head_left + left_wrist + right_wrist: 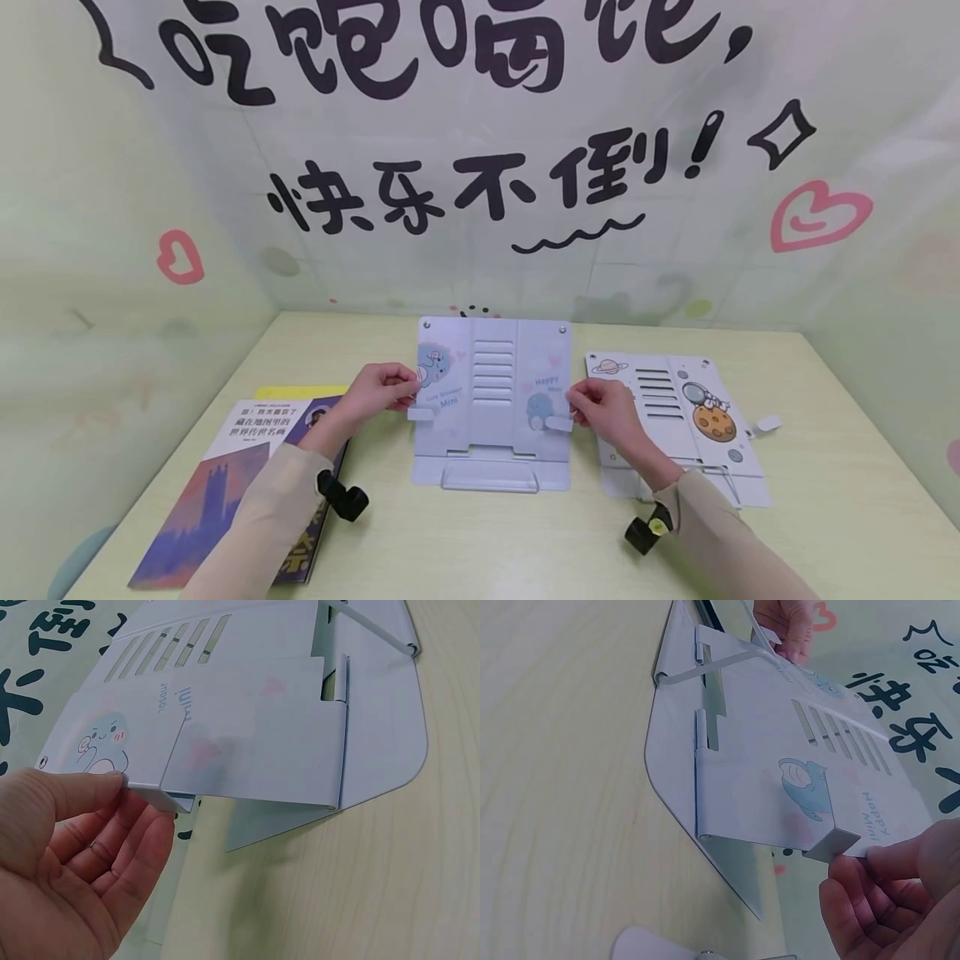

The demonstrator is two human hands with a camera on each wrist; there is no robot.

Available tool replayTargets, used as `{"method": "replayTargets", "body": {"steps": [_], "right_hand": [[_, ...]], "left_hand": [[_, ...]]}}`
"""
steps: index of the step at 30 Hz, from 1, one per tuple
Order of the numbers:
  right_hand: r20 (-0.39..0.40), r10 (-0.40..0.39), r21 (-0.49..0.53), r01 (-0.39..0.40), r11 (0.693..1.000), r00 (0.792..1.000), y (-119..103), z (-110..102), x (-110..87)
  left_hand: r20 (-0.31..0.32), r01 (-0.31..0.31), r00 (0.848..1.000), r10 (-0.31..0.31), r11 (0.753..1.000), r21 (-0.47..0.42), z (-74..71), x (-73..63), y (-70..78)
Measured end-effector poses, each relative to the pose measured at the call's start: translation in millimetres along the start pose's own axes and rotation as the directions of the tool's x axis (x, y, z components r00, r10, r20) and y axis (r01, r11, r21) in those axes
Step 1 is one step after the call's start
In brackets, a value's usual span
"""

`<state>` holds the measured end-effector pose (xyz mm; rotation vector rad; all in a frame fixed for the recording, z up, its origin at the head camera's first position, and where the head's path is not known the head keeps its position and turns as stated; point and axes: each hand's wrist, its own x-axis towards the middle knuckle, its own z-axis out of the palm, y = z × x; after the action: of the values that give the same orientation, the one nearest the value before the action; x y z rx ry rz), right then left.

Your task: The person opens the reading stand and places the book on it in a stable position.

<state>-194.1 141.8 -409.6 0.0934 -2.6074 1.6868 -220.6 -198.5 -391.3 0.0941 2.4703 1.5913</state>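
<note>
A white book stand (493, 417) with blue dinosaur pictures and a slotted middle stands tilted up on the table. My left hand (384, 388) pinches its left edge just above a small page clip (422, 413). On the opposite edge my right hand (606, 408) pinches the panel beside the other page clip (558, 423). Thumb and fingers meet at the panel rim in the left wrist view, where the left hand (90, 855) shows. From the right wrist, the right hand (892, 889) grips close under a clip. A wire page rest (490, 475) lies across the stand's base.
A second white book stand (667, 417) with astronaut and planet pictures lies at the right, partly behind my right forearm. Several stacked books (240, 467) lie at the left under my left forearm. Behind the wooden table (480, 550) hangs a printed backdrop (480, 275).
</note>
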Motion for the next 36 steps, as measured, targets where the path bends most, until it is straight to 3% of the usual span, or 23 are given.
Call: {"method": "replayTargets", "body": {"steps": [18,27,32,36], "right_hand": [[0.012,-0.009,-0.036,0.009,0.999,1.0,0,0,5.0],[0.013,-0.012,-0.041,0.013,0.999,1.0,-2,0,6.5],[-0.072,-0.005,0.03,0.008,1.0,0.997,-3,1,4.6],[-0.163,-0.035,0.083,0.049,0.995,0.986,-8,3,0.3]], "left_hand": [[-0.026,-0.002,1.0,0.002,1.0,0.0,1.5,-1.3,-4.1],[-0.022,-0.037,0.999,0.037,0.999,-0.026,0.6,-3.8,-6.2],[-0.033,-0.052,0.998,0.051,0.998,-0.043,-3.9,-10.1,-5.1],[-0.058,-0.068,0.996,0.065,0.997,-0.04,-18.7,-20.0,-7.3]]}}
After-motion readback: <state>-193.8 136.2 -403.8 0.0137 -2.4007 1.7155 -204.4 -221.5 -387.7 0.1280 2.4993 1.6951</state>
